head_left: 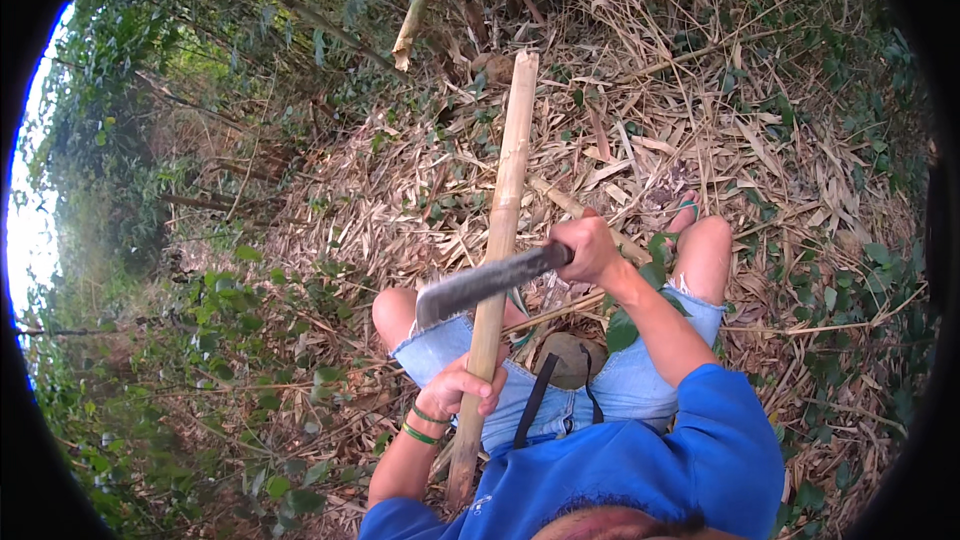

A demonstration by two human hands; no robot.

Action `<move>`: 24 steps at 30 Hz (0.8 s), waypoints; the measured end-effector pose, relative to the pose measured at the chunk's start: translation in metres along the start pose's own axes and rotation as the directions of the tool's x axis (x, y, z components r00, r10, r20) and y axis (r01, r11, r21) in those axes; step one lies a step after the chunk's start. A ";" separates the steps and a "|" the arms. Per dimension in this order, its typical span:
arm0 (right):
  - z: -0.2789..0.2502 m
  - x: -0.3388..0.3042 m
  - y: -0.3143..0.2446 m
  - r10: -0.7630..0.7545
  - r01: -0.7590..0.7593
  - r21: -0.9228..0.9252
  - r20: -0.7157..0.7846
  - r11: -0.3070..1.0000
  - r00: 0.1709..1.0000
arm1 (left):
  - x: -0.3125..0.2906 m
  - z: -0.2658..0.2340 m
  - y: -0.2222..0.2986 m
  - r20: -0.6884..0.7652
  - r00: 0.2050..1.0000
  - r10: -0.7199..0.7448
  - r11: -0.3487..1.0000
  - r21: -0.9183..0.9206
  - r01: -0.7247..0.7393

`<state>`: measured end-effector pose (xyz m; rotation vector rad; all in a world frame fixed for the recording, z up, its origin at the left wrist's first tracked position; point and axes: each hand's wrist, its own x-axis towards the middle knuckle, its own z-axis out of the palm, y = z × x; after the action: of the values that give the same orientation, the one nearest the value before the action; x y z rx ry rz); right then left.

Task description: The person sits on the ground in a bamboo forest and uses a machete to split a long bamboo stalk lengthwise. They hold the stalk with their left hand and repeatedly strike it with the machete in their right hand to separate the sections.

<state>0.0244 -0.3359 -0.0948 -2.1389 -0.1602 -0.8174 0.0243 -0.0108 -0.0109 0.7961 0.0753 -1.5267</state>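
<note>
A long pale bamboo pole [508, 180] runs from beside my left arm up and away over the leaf litter. Its far end is cut off and slightly ragged. My left hand [465, 387] is wrapped round its lower part, above my left thigh. In my right hand [590, 250] is the handle of a machete, held over the space between my knees. The dark, broad blade of the machete [478, 288] points left and crosses in front of the pole. Whether its edge touches the bamboo, I cannot tell.
Dry bamboo leaves [370, 195] cover the ground. Another cut bamboo stem [422, 5] slants in at the top. A thinner stick [560, 198] lies behind my right hand. Leafy green plants [240, 310] grow at the left, and a dark strap [537, 398] hangs at my waist.
</note>
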 end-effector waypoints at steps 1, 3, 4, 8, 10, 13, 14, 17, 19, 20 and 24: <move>-0.006 0.003 0.010 0.025 -0.025 -0.024 -0.020 0.999 0.999 | -0.005 -0.001 -0.005 0.009 1.000 -0.017 1.000 0.001 0.017; -0.019 0.007 0.033 0.478 -0.477 0.027 -0.039 0.878 0.878 | -0.014 -0.001 -0.015 0.032 0.997 -0.066 0.998 0.009 0.066; -0.022 0.008 0.036 0.483 -0.481 0.033 -0.059 0.876 0.874 | -0.016 0.005 -0.021 0.003 0.997 -0.072 0.997 0.013 0.072; -0.003 0.005 0.011 0.158 -0.158 0.013 -0.019 0.987 0.987 | -0.008 0.000 -0.010 -0.011 1.000 -0.019 1.000 -0.004 0.019; -0.005 0.006 0.006 0.026 -0.024 -0.059 0.022 0.998 0.999 | -0.011 -0.007 -0.015 -0.003 0.999 -0.045 0.998 -0.053 0.045; -0.020 0.006 0.035 0.365 -0.364 -0.039 0.034 0.931 0.930 | -0.024 -0.003 -0.025 -0.009 0.996 -0.092 0.993 -0.074 0.091; -0.025 0.012 0.043 0.428 -0.430 -0.066 -0.047 0.900 0.903 | -0.026 0.000 -0.026 -0.022 0.996 -0.090 0.993 -0.075 0.088; -0.024 0.013 0.046 0.394 -0.395 -0.050 -0.035 0.917 0.918 | -0.022 -0.009 -0.026 -0.014 0.998 -0.069 0.995 -0.067 0.068; -0.007 0.005 0.034 0.177 -0.181 -0.041 -0.089 0.983 0.980 | -0.019 -0.017 -0.023 0.012 0.999 -0.052 0.999 -0.002 0.052; -0.006 0.003 0.036 0.081 -0.088 -0.065 -0.099 0.994 0.992 | -0.020 -0.017 -0.023 0.021 0.997 -0.069 0.998 0.000 0.069; -0.024 0.007 0.073 0.510 -0.518 -0.079 -0.108 0.851 0.854 | -0.038 -0.038 -0.037 0.109 0.988 -0.105 0.971 -0.203 0.126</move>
<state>0.0456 -0.4022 -0.1274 -2.0920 0.4974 -0.5987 0.0037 0.0456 -0.0350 0.5562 0.2102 -1.6349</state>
